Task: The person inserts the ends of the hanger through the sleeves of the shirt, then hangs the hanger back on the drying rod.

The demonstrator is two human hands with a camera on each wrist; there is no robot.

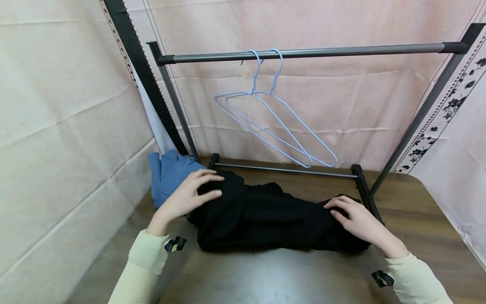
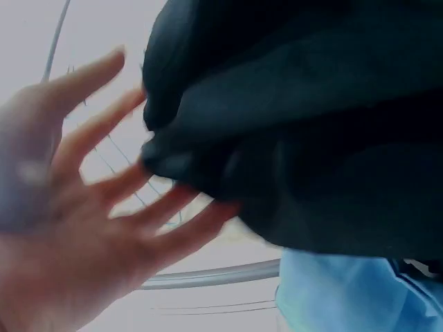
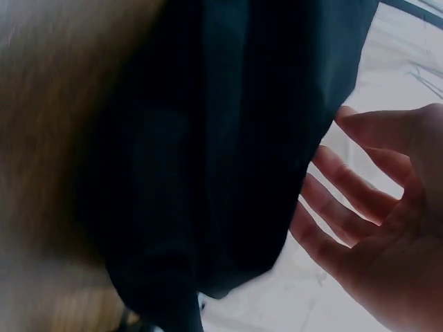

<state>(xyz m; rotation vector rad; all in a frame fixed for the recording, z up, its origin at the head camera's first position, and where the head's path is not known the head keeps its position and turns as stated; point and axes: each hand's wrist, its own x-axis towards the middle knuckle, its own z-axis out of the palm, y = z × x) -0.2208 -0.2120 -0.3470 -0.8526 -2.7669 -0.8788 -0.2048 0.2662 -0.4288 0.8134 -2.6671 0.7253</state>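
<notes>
A bunched black cloth garment (image 1: pixel 273 219) lies stretched sideways across the wooden table; its folds hide what kind of garment it is. Over its left end is my left hand (image 1: pixel 186 196), thumb and fingers spread apart. In the left wrist view, the fingertips (image 2: pixel 225 209) reach the edge of the black cloth. My right hand (image 1: pixel 358 219) rests at the garment's right end with loosely bent fingers. The right wrist view has those fingertips (image 3: pixel 324 160) right along the cloth's edge, not curled round it.
Behind the garment stands a dark metal clothes rack with a horizontal rail (image 1: pixel 357 51). Two light blue wire hangers (image 1: pixel 255 80) hang from it near the middle. Blue folded cloth (image 1: pixel 171 173) lies at the left, beside my left hand. Pale fabric sheets (image 1: pixel 76 126) enclose the back and sides.
</notes>
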